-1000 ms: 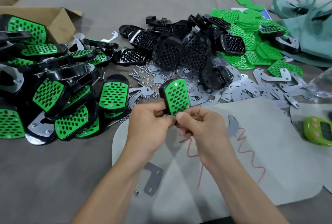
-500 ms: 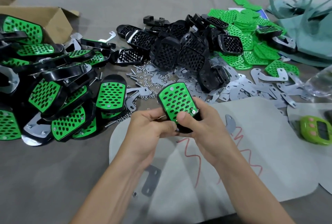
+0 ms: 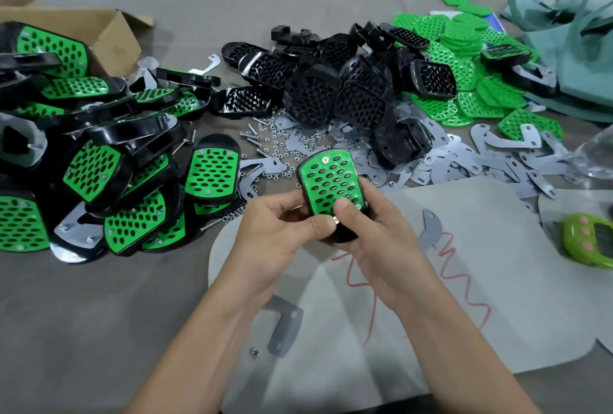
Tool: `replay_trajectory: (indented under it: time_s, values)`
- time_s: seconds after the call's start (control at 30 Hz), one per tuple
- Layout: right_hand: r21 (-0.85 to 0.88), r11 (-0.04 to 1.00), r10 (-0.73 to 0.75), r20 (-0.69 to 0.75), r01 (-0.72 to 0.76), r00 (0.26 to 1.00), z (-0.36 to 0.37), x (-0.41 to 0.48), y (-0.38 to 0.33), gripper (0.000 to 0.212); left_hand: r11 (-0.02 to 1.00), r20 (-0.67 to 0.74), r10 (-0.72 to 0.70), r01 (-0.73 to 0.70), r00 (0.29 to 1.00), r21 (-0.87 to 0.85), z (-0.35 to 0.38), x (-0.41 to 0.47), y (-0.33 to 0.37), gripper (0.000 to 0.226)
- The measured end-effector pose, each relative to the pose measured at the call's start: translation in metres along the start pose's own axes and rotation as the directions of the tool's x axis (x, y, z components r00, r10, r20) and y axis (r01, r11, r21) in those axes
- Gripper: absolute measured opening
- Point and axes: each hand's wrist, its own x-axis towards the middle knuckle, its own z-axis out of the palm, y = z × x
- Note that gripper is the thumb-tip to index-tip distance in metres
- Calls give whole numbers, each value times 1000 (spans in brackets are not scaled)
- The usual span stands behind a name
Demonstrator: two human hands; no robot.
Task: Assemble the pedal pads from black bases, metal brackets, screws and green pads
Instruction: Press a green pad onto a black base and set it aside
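Both hands hold one pedal pad (image 3: 331, 181) above the grey mat, its green holed face up and a screw head showing at its far end. My right hand (image 3: 371, 234) cups its black base from below, with the thumb on the green face. My left hand (image 3: 282, 228) pinches at the near left corner, where a small screw head shows. A loose metal bracket (image 3: 283, 325) and a nut (image 3: 254, 352) lie on the mat under my left forearm. Another bracket (image 3: 431, 228) lies to the right.
Finished pads (image 3: 126, 188) are heaped at the left by a cardboard box (image 3: 99, 32). Black bases (image 3: 331, 88) pile up in the middle, with screws and nuts (image 3: 275, 145) before them, flat brackets (image 3: 464, 161) right of those, green pads (image 3: 464, 48) behind. A green timer (image 3: 590, 241) sits far right.
The pad has tilted from standing nearly upright to lying flatter with its green face up. My right hand has moved under it, and my left thumb and fingers stay at the near corner.
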Motion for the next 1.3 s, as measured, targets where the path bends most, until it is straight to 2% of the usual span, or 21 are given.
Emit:
replay_trajectory:
  time_s: [0.07, 0.2, 0.33, 0.4, 0.53, 0.63, 0.73, 0.83, 0.93, 1.03, 1.1, 1.17, 1.3]
  values:
    - [-3, 1000, 7, 3, -7, 1000, 0, -2, 1, 27, 1000, -34, 13, -13, 999, -5, 3, -1, -3, 39]
    - [202, 977, 47, 80, -63, 996, -3, -7, -1, 34, 998, -148, 55, -49, 987, 42, 10, -1, -9, 39]
    - [-12, 998, 58, 12, -58, 998, -5, -6, 0, 37, 997, -219, 56, -45, 974, 55, 12, -1, -12, 37]
    - [-63, 996, 68, -22, -69, 997, -5, -5, 0, 41, 999, -224, 36, -30, 974, 30, 13, -2, -14, 38]
    - [-77, 995, 57, -58, -61, 997, -5, -5, -1, 41, 999, -194, -30, 23, 981, -42, 11, -1, -17, 37]
    - [-11, 1000, 6, -103, -8, 995, -5, -7, -2, 42, 997, -69, -37, 32, 997, -75, 5, -1, -15, 39]
    - [0, 999, -53, -133, 53, 990, -5, -9, -2, 38, 999, 39, -2, 3, 999, -38, -1, 0, -13, 43]
    - [-66, 993, -106, -123, 99, 987, -5, -10, -2, 41, 999, 38, 3, -2, 999, -32, -5, 2, -14, 48]
    - [-206, 968, -172, -127, 144, 977, -5, -11, -3, 45, 998, 25, -12, 14, 1000, -65, -2, 3, -17, 50]
    - [-358, 920, -217, -123, 161, 968, 1, -10, -2, 41, 994, -38, -18, 14, 999, -110, -2, 1, -24, 49]
    - [-434, 884, -248, -115, 176, 962, 3, -8, -5, 37, 996, -14, 5, -7, 1000, -92, -7, 0, -23, 46]
    - [-401, 894, -256, -89, 200, 963, 0, -5, -10, 37, 999, 31, 25, -24, 999, -31, -11, 1, -17, 48]
    - [-294, 927, -252, -33, 232, 967, -2, 0, -13, 37, 997, 17, 61, -61, 998, 45, -11, 1, -6, 43]
